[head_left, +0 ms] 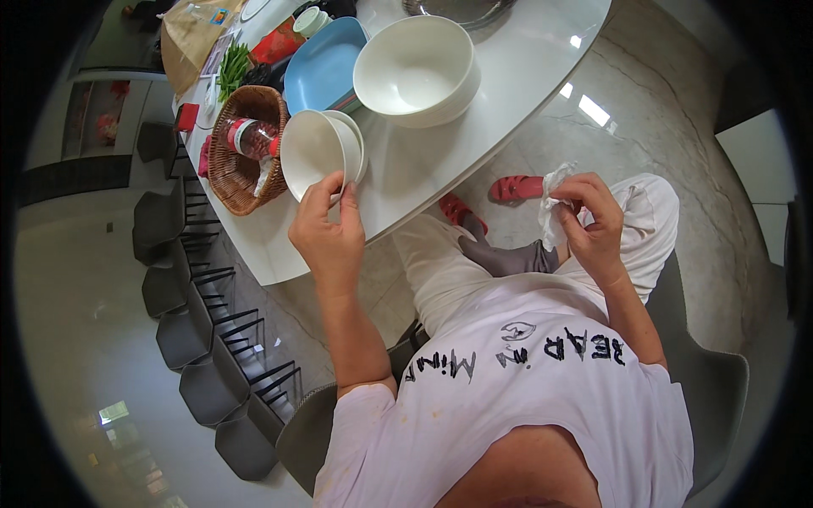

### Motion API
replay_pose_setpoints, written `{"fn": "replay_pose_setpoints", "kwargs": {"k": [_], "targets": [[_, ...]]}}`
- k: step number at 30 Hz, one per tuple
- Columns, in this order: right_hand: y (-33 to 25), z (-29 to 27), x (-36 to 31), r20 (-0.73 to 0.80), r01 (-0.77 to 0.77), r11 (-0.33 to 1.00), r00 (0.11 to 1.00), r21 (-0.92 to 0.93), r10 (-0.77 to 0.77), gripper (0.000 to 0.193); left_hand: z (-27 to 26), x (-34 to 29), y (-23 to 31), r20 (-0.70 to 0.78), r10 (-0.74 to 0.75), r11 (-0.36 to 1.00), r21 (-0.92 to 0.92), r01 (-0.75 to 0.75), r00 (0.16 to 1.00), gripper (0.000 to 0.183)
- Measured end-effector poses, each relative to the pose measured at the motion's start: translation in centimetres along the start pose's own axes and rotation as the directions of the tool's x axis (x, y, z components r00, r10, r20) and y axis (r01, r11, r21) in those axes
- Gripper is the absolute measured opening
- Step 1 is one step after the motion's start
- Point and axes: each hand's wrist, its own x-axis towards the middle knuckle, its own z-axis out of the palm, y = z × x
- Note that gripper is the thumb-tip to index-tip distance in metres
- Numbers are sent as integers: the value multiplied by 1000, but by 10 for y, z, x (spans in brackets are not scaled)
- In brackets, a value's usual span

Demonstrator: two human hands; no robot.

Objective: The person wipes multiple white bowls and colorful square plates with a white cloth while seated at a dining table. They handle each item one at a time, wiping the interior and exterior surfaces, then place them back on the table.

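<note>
My left hand [329, 227] pinches the near rim of a small white bowl [313, 155], which is tilted with its inside facing left. Another white bowl [359, 140] shows just behind it, on its right side. Over my lap, my right hand [590, 222] is closed on a crumpled white tissue [555, 201], away from the table. A large white bowl [415, 72] stands on the white tabletop [500, 118], to the right of the small ones. It looks stacked on another bowl; its visible inside holds nothing.
Left of the bowls is a wicker basket [222, 173] with a red-capped plastic bottle [252, 138]. Behind stand a blue tray [326, 66], green vegetables [233, 69] and a red packet [278, 42]. A glass dish [457, 7] sits at the far edge. Grey chairs [182, 334] line the left.
</note>
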Motion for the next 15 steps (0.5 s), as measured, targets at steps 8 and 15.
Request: {"fn": "replay_pose_setpoints", "kwargs": {"k": [8,15], "targets": [[-9,-4,4,-42,49,999,998,14,-48,26,-6,-8,1,-387,151,987,9,-160,910,17],[-57,-7,12,73,732,676,681,-87,-728,23,-2,-38,83,-44,511,780,-394,-485,858,17]]}}
